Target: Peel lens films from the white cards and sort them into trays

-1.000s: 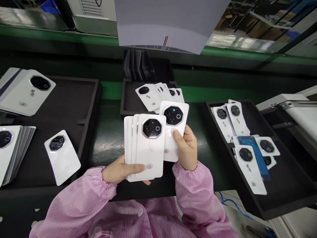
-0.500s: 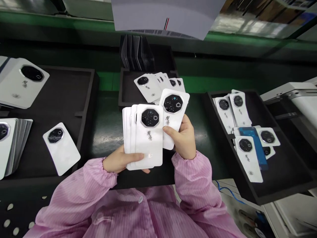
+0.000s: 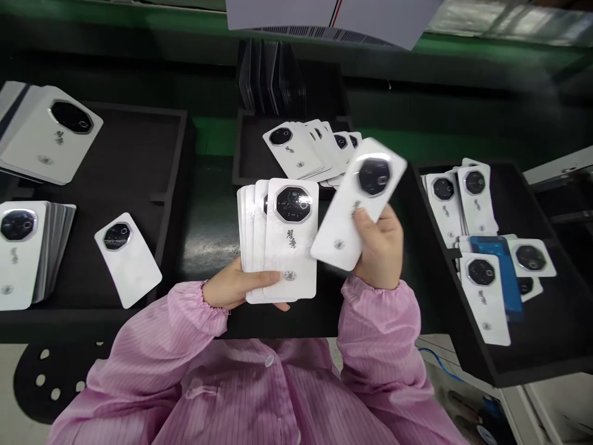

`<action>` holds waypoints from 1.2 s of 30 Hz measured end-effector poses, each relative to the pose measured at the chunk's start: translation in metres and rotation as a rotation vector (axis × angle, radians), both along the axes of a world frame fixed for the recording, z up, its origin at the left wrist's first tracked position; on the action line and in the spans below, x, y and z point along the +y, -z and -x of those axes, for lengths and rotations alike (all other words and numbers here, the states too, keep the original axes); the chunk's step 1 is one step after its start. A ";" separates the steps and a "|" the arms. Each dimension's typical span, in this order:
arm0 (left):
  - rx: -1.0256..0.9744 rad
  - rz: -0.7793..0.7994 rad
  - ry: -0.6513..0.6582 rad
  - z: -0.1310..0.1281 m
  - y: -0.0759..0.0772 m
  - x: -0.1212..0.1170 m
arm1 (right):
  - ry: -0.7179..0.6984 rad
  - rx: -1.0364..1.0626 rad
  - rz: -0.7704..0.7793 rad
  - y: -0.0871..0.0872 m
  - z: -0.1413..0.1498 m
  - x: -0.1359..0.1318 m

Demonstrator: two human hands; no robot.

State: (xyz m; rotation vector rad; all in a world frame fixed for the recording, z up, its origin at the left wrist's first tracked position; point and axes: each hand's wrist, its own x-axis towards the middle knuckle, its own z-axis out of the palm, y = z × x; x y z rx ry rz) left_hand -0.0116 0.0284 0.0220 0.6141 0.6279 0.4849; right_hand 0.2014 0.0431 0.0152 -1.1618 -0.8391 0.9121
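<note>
My left hand (image 3: 241,283) grips a fanned stack of white phone back panels (image 3: 293,247), thumb across the front one. Each shows a black octagonal camera area with a silver rim and dark lettering below. Pinched between thumb and fingers of my right hand (image 3: 380,247) is a single white phone back panel (image 3: 340,232), tilted to the right and slightly blurred. It is held just right of the stack. Behind both hands, more white panels (image 3: 294,151) lie overlapped in a dark tray (image 3: 248,164).
At the right, a black tray (image 3: 546,346) holds several white panels (image 3: 484,296) and a blue piece (image 3: 512,290). The left tray (image 3: 134,133) has stacked panels (image 3: 21,259) and a lone panel (image 3: 130,262). Dark thin sheets (image 3: 271,77) stand upright at the back.
My right hand has moved right with its panel, drawing it away from the stack and tilting it more. The left hand keeps its stack. The whole view has shifted slightly.
</note>
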 end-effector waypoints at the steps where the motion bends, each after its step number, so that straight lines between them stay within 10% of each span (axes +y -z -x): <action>1: 0.004 -0.004 -0.008 0.000 0.001 0.000 | -0.099 0.028 0.058 0.001 0.004 -0.001; 5: 0.003 -0.009 -0.012 -0.002 0.002 -0.001 | -0.322 0.114 0.168 0.004 0.017 -0.004; 24: -0.059 0.008 0.016 -0.003 0.002 -0.003 | -0.190 0.080 0.106 0.004 0.016 -0.003; 31: -0.035 0.013 -0.108 -0.005 0.003 -0.003 | -0.411 0.074 0.266 0.010 0.026 -0.009; 36: -0.070 -0.005 -0.077 -0.004 0.000 -0.002 | -0.155 0.091 0.104 0.006 0.014 -0.005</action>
